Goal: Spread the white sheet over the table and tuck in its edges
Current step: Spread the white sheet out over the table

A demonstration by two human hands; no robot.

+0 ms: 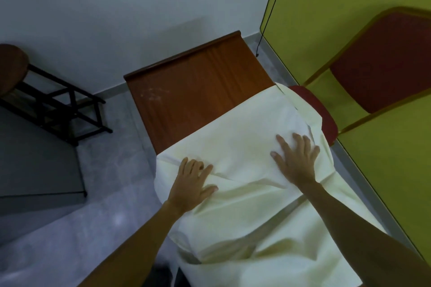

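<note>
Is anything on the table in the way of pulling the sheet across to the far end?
Nothing visible lies on the bare table ahead of the sheet. The left hand and right hand both rest on it. The red chair crowds the right side, which may hinder tucking there.

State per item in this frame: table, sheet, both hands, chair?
table: far part bare wood, near part covered.
white sheet: wrinkled, partly spread, hanging off the near and right edges.
left hand: pressing the sheet near its left edge.
right hand: fingers spread, pressing the sheet.
red chair: upright at the table's right, seat partly under the sheet.
</note>
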